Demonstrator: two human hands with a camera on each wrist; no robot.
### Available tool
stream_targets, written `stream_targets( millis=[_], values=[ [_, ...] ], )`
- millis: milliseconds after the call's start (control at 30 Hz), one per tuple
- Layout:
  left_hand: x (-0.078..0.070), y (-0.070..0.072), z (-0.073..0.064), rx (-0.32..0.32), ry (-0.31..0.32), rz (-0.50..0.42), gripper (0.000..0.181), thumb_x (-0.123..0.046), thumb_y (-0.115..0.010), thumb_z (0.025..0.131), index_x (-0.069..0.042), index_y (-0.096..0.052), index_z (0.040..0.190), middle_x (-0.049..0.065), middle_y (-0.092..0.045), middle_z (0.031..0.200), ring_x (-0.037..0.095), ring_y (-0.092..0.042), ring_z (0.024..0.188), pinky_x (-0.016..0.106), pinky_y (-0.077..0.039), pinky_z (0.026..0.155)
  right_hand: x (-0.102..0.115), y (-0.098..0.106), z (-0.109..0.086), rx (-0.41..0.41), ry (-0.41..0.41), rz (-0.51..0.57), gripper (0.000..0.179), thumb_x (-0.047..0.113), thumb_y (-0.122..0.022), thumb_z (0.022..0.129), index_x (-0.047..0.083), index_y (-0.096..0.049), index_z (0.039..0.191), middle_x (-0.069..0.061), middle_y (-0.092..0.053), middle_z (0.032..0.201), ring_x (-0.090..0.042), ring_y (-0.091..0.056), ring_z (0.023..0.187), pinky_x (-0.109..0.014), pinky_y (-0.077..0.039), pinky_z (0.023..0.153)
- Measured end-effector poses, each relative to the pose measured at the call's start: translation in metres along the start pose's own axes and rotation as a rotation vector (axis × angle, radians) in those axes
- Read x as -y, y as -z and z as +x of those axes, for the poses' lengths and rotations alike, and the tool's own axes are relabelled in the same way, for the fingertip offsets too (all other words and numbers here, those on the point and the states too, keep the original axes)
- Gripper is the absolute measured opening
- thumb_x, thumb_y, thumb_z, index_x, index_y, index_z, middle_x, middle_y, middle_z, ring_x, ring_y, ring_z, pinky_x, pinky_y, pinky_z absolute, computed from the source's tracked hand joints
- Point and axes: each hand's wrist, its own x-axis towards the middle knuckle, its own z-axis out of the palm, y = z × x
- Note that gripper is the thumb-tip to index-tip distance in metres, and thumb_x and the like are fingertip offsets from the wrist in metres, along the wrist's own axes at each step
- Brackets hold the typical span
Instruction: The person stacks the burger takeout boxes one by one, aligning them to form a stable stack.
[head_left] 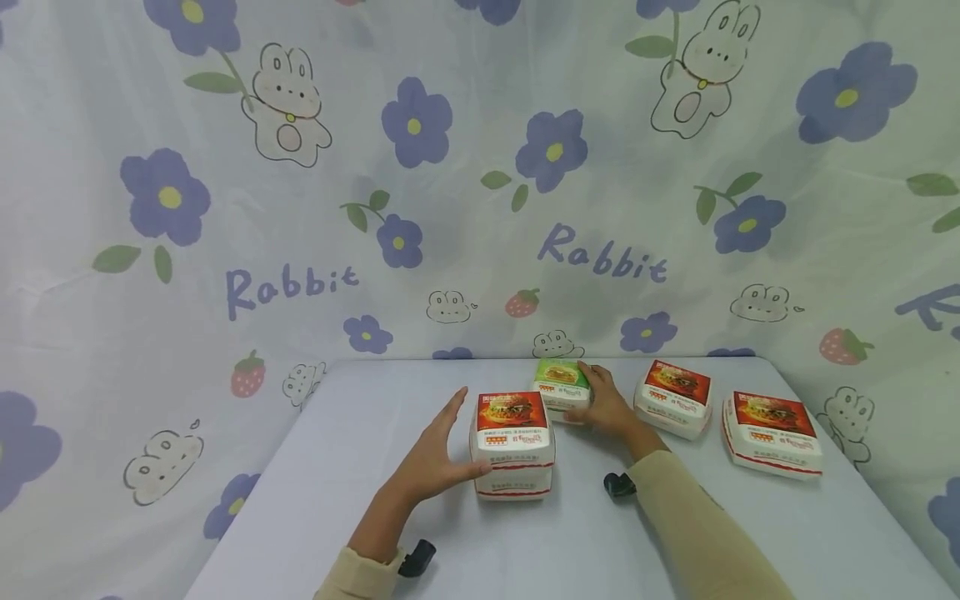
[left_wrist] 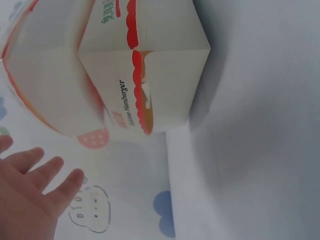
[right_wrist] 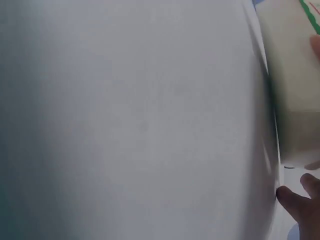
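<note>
Stacked burger boxes (head_left: 514, 442): two, one upon the other, near side of the group, toward the middle of the table; smooth white folded card, angled walls meeting at a scalloped red-edged seam, upper lid bearing a red burger panel. Green-topped box (head_left: 560, 385): just right of and beyond the stack; like white card, faceted, green panel on its lid. First red-topped box (head_left: 672, 400): farther right, apart, set askew; tapered sides. Second red-topped box (head_left: 772, 432): rightmost, slightly nearer; flat lid, red trim. White tabletop (head_left: 300, 517): smooth, matte, beneath all. Backdrop cloth (head_left: 465, 192): far side, creased fabric, purple flowers, outlined rabbits. Left hand (head_left: 435, 458): left of the stack, thumb and fingers spread wide, grasping nothing; whether the thumb touches the stack cannot be told. Right hand (head_left: 606, 407): gripping the green-topped box from its right, thumb at the near side, fingers about the far edge.
</note>
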Motion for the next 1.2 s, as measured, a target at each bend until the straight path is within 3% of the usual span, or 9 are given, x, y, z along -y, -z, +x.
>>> stream_targets(
  millis=[367, 567, 733, 800, 1200],
  values=[
    [-0.005, -0.004, 0.002, -0.016, -0.028, -0.041, 0.116, -0.069, -0.076, 0.065, -0.032, -0.014, 0.157, -0.012, -0.018, 0.159, 0.032, -0.036, 0.138, 0.061, -0.039, 0.100, 0.007, 0.009, -0.010, -0.079, 0.005, 0.050, 0.113, 0.040, -0.084, 0.071, 0.020, -0.014, 0.158, -0.019, -0.010, 0.158, -0.047, -0.025, 0.137, -0.066, -0.023, 0.106],
    [-0.008, -0.006, 0.002, -0.008, -0.013, -0.037, 0.114, -0.068, -0.076, 0.066, -0.038, -0.013, 0.156, -0.012, -0.018, 0.159, 0.027, -0.031, 0.141, 0.061, -0.035, 0.102, 0.013, 0.016, -0.018, -0.115, 0.041, 0.069, 0.110, 0.037, -0.082, 0.075, 0.017, -0.012, 0.158, -0.020, -0.010, 0.157, -0.046, -0.026, 0.137, -0.064, -0.024, 0.107],
    [-0.009, -0.008, 0.002, 0.001, -0.010, -0.025, 0.115, -0.068, -0.076, 0.066, -0.032, -0.015, 0.157, -0.011, -0.019, 0.159, 0.021, -0.023, 0.144, 0.060, -0.030, 0.106, 0.023, 0.023, -0.025, -0.137, 0.059, 0.080, 0.110, 0.036, -0.081, 0.076, 0.019, -0.010, 0.158, -0.017, -0.010, 0.158, -0.044, -0.028, 0.136, -0.063, -0.027, 0.106],
    [-0.010, -0.008, 0.002, -0.001, -0.014, -0.026, 0.116, -0.067, -0.076, 0.066, -0.028, -0.016, 0.157, -0.011, -0.020, 0.159, 0.021, -0.023, 0.144, 0.059, -0.030, 0.106, 0.026, 0.026, -0.027, -0.145, 0.080, 0.075, 0.110, 0.036, -0.081, 0.077, 0.019, -0.010, 0.158, -0.017, -0.010, 0.158, -0.043, -0.029, 0.135, -0.063, -0.027, 0.106],
    [-0.010, -0.010, 0.004, -0.015, -0.038, -0.031, 0.113, -0.066, -0.075, 0.068, -0.032, -0.015, 0.157, -0.012, -0.021, 0.158, 0.018, -0.023, 0.144, 0.057, -0.030, 0.107, 0.060, 0.049, -0.033, -0.173, 0.189, 0.065, 0.109, 0.039, -0.081, 0.076, 0.019, -0.011, 0.158, -0.013, -0.014, 0.158, -0.039, -0.035, 0.132, -0.063, -0.031, 0.104]
  ],
)
